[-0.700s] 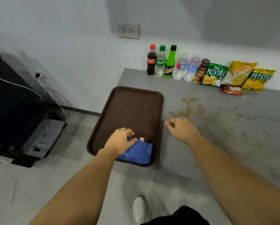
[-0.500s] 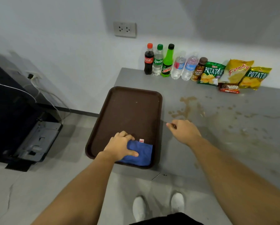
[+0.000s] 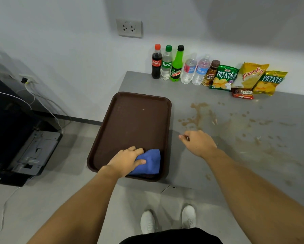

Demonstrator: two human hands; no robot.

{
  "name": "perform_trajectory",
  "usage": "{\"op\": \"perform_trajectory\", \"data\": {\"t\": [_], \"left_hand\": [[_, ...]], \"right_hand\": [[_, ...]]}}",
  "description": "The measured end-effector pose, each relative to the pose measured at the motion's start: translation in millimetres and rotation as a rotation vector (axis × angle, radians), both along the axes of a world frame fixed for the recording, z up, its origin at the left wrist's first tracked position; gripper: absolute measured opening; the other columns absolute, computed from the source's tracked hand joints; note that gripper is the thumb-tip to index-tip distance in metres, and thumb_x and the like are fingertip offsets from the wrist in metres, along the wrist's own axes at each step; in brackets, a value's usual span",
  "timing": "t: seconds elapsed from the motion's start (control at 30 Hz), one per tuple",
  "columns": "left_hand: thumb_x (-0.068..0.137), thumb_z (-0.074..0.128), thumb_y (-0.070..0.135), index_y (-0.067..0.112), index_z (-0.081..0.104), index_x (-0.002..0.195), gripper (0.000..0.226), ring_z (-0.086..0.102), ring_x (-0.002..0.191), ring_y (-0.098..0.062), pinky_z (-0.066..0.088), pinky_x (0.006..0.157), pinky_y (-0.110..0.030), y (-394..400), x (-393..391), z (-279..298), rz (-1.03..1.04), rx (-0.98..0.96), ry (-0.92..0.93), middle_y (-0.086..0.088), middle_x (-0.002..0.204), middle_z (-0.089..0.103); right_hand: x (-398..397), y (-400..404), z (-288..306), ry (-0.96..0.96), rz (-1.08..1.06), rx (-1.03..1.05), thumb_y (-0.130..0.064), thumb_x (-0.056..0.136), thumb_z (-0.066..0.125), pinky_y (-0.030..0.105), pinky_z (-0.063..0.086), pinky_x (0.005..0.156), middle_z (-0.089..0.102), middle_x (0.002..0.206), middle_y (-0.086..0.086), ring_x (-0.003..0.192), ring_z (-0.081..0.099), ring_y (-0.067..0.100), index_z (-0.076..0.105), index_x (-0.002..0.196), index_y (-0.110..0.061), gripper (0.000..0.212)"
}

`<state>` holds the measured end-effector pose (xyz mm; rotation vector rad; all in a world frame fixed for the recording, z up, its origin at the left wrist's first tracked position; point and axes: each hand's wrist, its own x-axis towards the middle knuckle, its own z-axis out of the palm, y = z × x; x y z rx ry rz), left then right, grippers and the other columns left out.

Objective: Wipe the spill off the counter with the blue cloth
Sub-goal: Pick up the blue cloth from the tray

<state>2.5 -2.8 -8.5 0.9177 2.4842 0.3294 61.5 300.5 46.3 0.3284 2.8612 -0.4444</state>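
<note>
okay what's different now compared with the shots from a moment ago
The left hand has closed around the blue cloth, bunching it in the tray's near right corner; earlier it lay flat there. The right hand hovers over the counter as before. Spill, bottles and snacks unchanged.

Even, soft indoor light, moderately bright. Diffuse shadows across white wall [image 3: 59,50]. Faint sheen on grey matte counter [image 3: 253,164]. Wide-angle bowing at edges. Focus mostly sharp; slight softness toward frame corners.

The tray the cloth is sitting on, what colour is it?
Dark brown. The tray shows plainly in the head view, the only one.
</note>
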Motion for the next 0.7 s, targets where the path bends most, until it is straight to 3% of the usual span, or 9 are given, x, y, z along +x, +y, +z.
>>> {"op": "perform_trajectory", "data": {"t": [0.07,0.23,0.33,0.37,0.47,0.6,0.7], "left_hand": [[0.106,0.049,0.046,0.020,0.055,0.129,0.035,0.063,0.097,-0.023,0.052,0.091,-0.042,0.8,0.2,3.7,0.091,0.128,-0.037,-0.001,0.114,0.060],[0.106,0.050,0.047,0.032,0.049,0.097,0.017,0.065,0.072,-0.004,0.046,0.060,-0.016,19.3,-5.0,22.9,0.384,0.447,-0.153,0.011,0.077,0.065],[0.107,0.047,0.047,0.033,0.051,0.092,0.020,0.063,0.068,0.005,0.045,0.057,-0.010,41.5,-6.0,35.1,0.535,0.616,-0.237,0.010,0.077,0.066],[0.107,0.047,0.044,0.032,0.052,0.094,0.019,0.063,0.071,0.006,0.045,0.059,-0.010,49.5,-5.5,38.3,0.568,0.663,-0.270,0.009,0.082,0.066],[0.109,0.046,0.036,0.026,0.055,0.099,0.017,0.063,0.085,-0.006,0.049,0.073,-0.022,72.7,-1.6,45.9,0.650,0.784,-0.417,0.005,0.094,0.065],[0.110,0.046,0.033,0.025,0.058,0.119,0.017,0.067,0.107,-0.014,0.057,0.089,-0.039,92.2,6.1,51.6,0.722,0.851,-0.618,0.003,0.116,0.069],[0.109,0.048,0.032,0.018,0.060,0.123,0.023,0.070,0.112,-0.022,0.062,0.089,-0.051,97.0,6.8,50.6,0.776,0.838,-0.751,-0.004,0.123,0.070]], "right_hand": [[-0.7,-3.7,-0.4,-0.006,0.003,-0.024,-0.050,0.106,0.041,0.039,0.052,0.066,0.061,0.071,0.004,0.069,0.060,0.026,0.061,0.084,-0.017,0.044],[-6.3,-23.1,-2.6,-0.042,-0.063,-0.214,-0.055,0.103,0.044,0.041,0.048,0.065,0.061,0.068,0.009,0.069,0.060,0.029,0.056,0.070,-0.015,0.053],[-14.3,-43.8,-1.3,-0.132,-0.173,-0.449,-0.063,0.102,0.040,0.041,0.053,0.086,0.075,0.086,0.008,0.086,0.069,0.027,0.070,0.092,-0.011,0.061],[-17.1,-51.5,-0.2,-0.149,-0.217,-0.526,-0.067,0.100,0.037,0.038,0.053,0.086,0.075,0.086,0.004,0.085,0.069,0.024,0.070,0.091,-0.014,0.063],[-25.3,-71.8,4.9,-0.105,-0.347,-0.700,-0.075,0.097,0.031,0.029,0.047,0.073,0.065,0.077,-0.003,0.075,0.062,0.014,0.061,0.076,-0.021,0.064],[-32.3,-78.1,0.4,0.086,-0.501,-0.796,-0.059,0.103,0.041,0.036,0.048,0.082,0.067,0.104,0.007,0.092,0.063,0.021,0.063,0.105,-0.009,0.054],[-29.3,-74.4,-3.3,0.205,-0.550,-0.745,-0.047,0.106,0.044,0.036,0.047,0.086,0.068,0.111,0.009,0.097,0.063,0.023,0.062,0.111,-0.010,0.042]]}}
